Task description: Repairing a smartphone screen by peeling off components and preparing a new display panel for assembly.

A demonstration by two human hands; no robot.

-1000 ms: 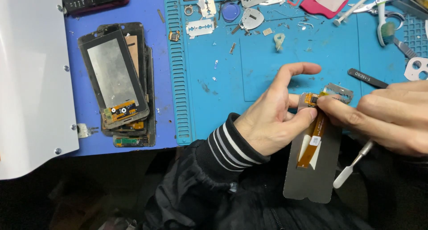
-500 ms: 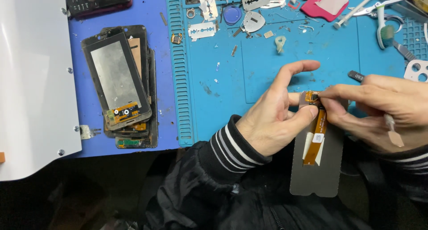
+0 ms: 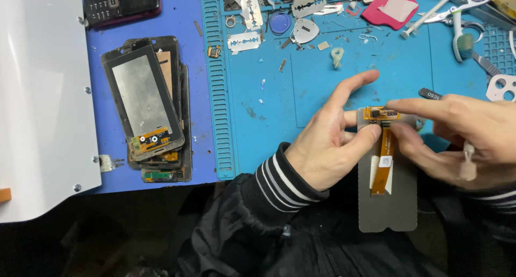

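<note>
- Lower right of the frame: a grey screen panel lies back-up at the worktop's near edge, its orange ribbon cable running up the middle.
- The left hand pins the panel's top, thumb pressed on the cable, other fingers spread apart.
- The right hand pinches the cable's connector, grip clamped on it.
- Left of centre: a stack of screens on the blue mat.
- Far edge: razor blades and tweezers.
</note>
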